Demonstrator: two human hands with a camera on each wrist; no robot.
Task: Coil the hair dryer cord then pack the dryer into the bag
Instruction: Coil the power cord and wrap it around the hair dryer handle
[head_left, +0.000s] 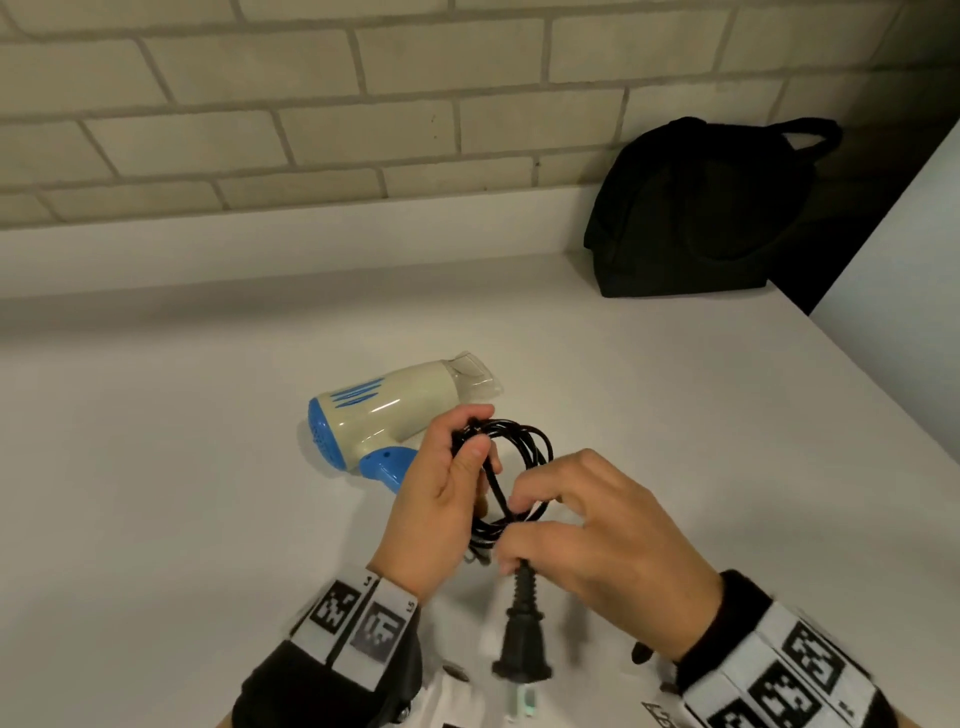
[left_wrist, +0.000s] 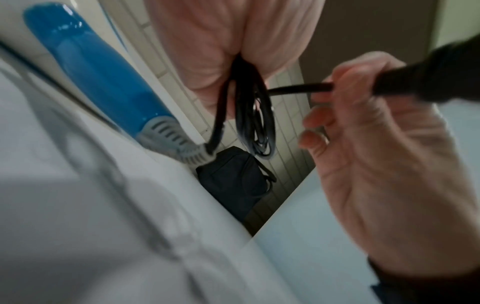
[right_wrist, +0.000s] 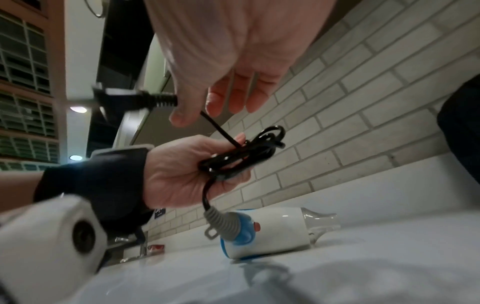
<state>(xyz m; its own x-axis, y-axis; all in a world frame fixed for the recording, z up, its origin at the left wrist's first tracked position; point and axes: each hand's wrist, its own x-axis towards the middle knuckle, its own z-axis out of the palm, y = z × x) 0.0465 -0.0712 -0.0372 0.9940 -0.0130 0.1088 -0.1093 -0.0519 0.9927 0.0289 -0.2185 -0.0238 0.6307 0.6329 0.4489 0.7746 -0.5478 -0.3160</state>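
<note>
On the white counter the hair dryer lies on its side left of centre, its blue rear end to the left, its clear nozzle to the right and its blue handle pointing toward the near edge; a grey strain relief at the end of the handle leads into the black cord; just right of the handle, raised above the counter, the left hand has its fingers and thumb curled round a bunch of several cord loops, the thumb pressed over the strands; right of it and nearly touching, the right hand pinches the last stretch of cord just beyond the plug between thumb and forefinger, its other fingers loosely bent; the plug hangs toward the near edge, prongs pointing down and blurred; far to the right, well apart from the dryer, the black bag stands against the pale brick wall in the corner, its handle up; whether its top is open cannot be told.
</note>
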